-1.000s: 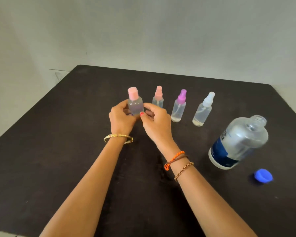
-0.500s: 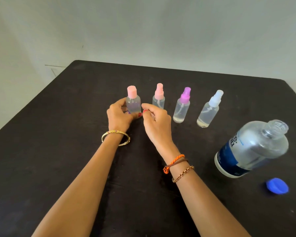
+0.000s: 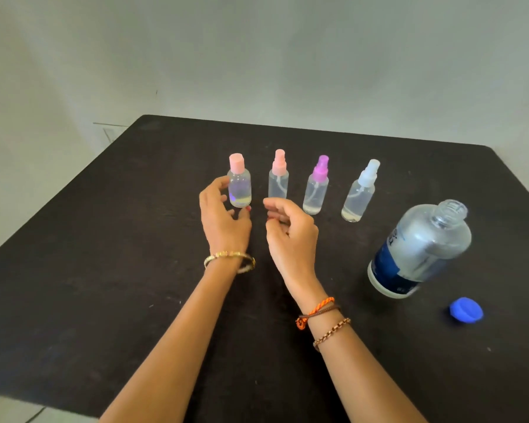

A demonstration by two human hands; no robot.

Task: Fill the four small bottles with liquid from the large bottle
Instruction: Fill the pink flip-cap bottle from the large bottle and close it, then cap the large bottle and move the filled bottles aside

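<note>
Head view shows my left hand [image 3: 223, 221] loosely open beside the pink-capped bottle [image 3: 239, 184], holding nothing. My right hand [image 3: 290, 233] curls half open, empty — its fingers partly hide the base of the pink spray bottle [image 3: 278, 181]. Four small bottles stand in a row on the table [image 3: 104, 270]; the big bottle [image 3: 419, 251] stands uncapped — its label is unreadable.

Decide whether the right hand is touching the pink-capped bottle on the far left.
Apart. In the head view the right hand hangs curled with dark table showing between its fingers and the pink-capped bottle.
</note>
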